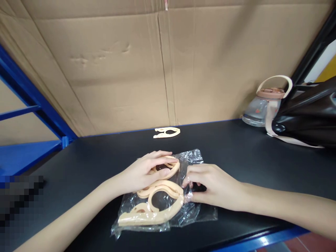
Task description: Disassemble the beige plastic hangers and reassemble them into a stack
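Two beige folding hangers, folded up, lie in a clear plastic bag [193, 210] on the black tabletop. The nearer folding hanger [165, 215] shows almost whole through the film. Over the farther folding hanger [170, 173] lies my left hand [149, 168], its thumb and fingers on either side of the hanger's curved part. My right hand [207, 185] is at the bag's right part, with thumb and fingertips closed on the crinkled plastic. A third folding hanger [167, 132] lies loose farther back, apart from both hands.
A cardboard wall [118, 77] rises along the table's back edge. At the back right stands a clear water bottle [258, 110] with a pink lid and strap, beside a black bag [309, 112]. A blue metal frame [49, 115] is on the left.
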`<state>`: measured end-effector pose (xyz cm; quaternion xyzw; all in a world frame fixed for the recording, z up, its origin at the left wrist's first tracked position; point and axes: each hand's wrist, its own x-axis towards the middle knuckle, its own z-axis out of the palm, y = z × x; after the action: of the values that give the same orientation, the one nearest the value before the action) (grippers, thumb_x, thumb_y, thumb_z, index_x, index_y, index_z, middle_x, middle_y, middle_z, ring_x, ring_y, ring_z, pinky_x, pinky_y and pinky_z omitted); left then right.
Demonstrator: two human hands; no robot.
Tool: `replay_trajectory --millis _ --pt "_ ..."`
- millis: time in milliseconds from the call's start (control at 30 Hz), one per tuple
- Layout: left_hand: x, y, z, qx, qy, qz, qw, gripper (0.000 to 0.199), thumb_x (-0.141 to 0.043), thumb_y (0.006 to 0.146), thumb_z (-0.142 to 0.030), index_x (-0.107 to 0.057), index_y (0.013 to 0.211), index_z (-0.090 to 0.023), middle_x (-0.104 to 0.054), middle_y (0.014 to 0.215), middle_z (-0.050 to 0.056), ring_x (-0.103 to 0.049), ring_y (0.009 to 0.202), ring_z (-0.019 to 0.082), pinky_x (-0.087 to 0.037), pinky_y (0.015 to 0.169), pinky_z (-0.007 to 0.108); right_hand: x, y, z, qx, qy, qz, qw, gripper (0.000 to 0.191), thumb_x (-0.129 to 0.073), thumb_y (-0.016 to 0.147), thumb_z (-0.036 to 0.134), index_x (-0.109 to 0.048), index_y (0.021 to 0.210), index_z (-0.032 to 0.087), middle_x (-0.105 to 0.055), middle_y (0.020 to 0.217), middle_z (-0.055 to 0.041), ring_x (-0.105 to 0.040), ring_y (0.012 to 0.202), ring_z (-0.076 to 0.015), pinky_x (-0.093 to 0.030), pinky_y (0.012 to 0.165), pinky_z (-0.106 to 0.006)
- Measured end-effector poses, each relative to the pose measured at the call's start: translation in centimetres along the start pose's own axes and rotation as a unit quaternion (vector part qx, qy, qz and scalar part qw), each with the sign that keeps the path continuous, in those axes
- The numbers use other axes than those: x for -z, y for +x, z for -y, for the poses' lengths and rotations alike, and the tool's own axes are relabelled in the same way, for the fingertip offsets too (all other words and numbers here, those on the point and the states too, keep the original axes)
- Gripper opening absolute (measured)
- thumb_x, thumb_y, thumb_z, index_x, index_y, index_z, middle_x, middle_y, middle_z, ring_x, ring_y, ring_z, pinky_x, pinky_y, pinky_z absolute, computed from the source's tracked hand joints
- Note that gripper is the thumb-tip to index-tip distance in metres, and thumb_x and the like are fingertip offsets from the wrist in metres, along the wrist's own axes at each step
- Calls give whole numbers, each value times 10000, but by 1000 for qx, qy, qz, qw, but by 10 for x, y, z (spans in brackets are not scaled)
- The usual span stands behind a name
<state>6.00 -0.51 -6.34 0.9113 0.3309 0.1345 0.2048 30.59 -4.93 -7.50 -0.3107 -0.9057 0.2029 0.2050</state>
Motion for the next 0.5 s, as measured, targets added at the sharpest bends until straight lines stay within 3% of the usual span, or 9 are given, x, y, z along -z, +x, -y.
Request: replay_trajectory --millis 300,433,500 --pt "-1 1 -1 9 21 -4 1000 367 -467 926 -409 -508 1287 -354 -476 1390 3 -377 1316 201 -374 1052 387 0 2 -2 47 -97 -26 994 250 -630 829 419 -619 920 186 -629 880 -3 -584 803 -145 -429 755 -260" --pt "4 -1 -5 12 30 18 999 384 -442 937 -418 -480 1314 -357 -482 1397 -23 -312 1362 193 -304 1104 410 18 3 -15 128 -141 5 982 242 -575 876 422 -630 881 186 -640 805 -6 -577 773 -150 -418 715 -266" --pt "6 -2 -8 12 41 20 999 402 -430 940 -427 -457 1334 -351 -457 1420 -15 -299 1370 205 -289 1107 436 30 4 -27 142 -137 -29 980 222 -551 898 393 -646 895 193 -635 745 3 -569 721 -137 -409 679 -254"
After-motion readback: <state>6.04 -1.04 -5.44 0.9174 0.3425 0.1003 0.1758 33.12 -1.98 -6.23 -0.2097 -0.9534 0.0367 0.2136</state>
